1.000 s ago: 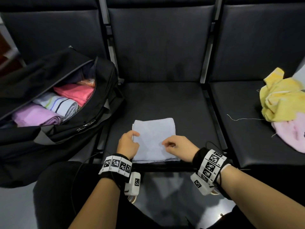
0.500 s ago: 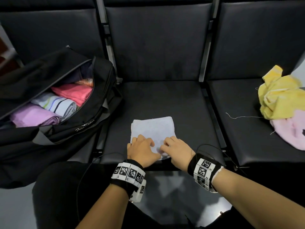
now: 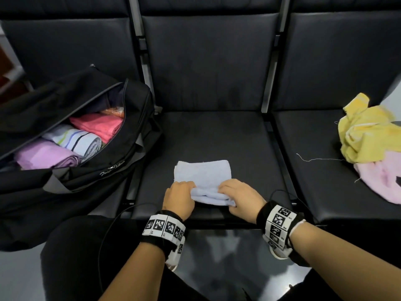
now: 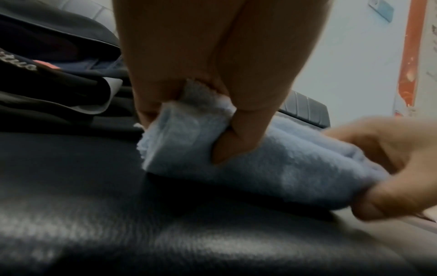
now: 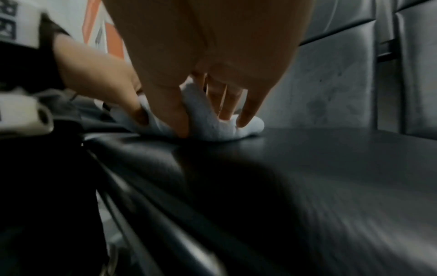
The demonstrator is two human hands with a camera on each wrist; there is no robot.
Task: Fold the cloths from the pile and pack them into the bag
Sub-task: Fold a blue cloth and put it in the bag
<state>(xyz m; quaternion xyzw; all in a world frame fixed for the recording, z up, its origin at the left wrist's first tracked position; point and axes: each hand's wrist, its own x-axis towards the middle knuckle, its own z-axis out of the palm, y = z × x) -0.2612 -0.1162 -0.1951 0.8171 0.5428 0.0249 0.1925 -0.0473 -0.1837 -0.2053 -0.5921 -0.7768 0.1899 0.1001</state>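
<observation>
A pale blue cloth [image 3: 202, 173] lies folded on the middle black seat [image 3: 217, 135], its near edge rolled up into a thick bundle [image 4: 248, 162]. My left hand [image 3: 180, 197] grips the left end of that roll, thumb and fingers curled round it [image 4: 189, 112]. My right hand [image 3: 239, 197] grips the right end in the same way [image 5: 203, 114]. An open black bag [image 3: 91, 170] stands on the left seat with pink, striped and lilac rolled cloths inside. The pile, a yellow cloth [image 3: 368, 131] over a pink one [image 3: 382, 181], lies on the right seat.
Seat backs [image 3: 208, 61] rise behind the bench. Metal frame bars [image 3: 269, 83] separate the seats. A loose thread [image 3: 319, 159] trails on the right seat. A black cable [image 3: 112, 224] runs from my left wrist across my lap. The floor [image 3: 217, 257] shows below the seat edge.
Both hands drew back to the cloth's near edge, took hold of it and rolled it away from me, so the flat cloth now has a thick roll at its front.
</observation>
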